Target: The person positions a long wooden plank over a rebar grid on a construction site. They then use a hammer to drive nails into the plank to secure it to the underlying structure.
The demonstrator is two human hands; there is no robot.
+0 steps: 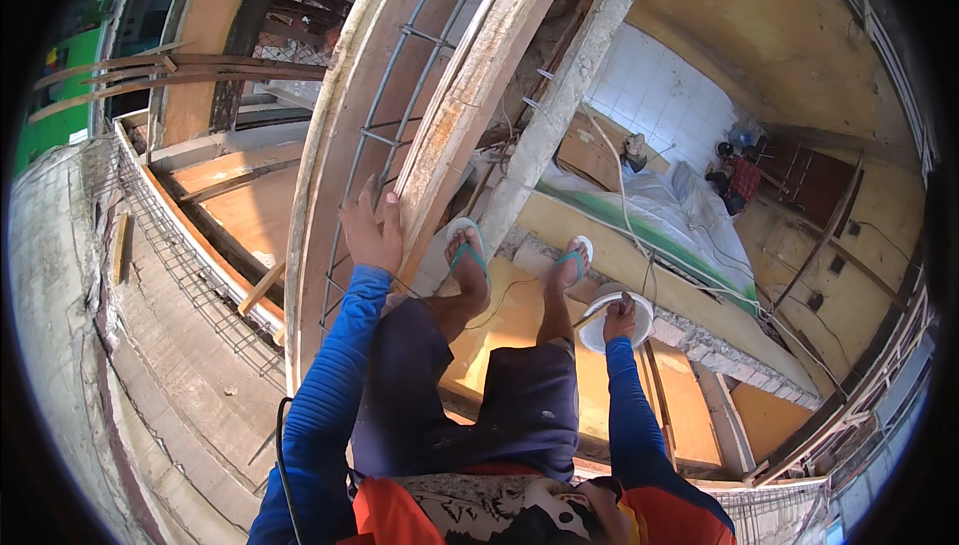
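My left hand (372,229) lies with its fingers spread at the edge of a long wooden formwork trough. The fingertips are near a plank side (462,110) of it. Inside the trough runs a steel rebar cage (405,80). On my right, a round white bucket (596,337) stands by a rough masonry edge. My right hand (620,316) is closed over the bucket, and a thin stick-like piece (596,313) shows beside it. Whether the fingers grip that piece, the bucket or something else is hidden.
My feet, in flip-flops (468,245), stand on a narrow ledge above orange-brown panels (509,310). Lower right lies a room with whitish sheeting (674,213) and another person (739,175). A pale cable (624,180) hangs near the concrete beam (559,110). Wire mesh (190,265) borders the left.
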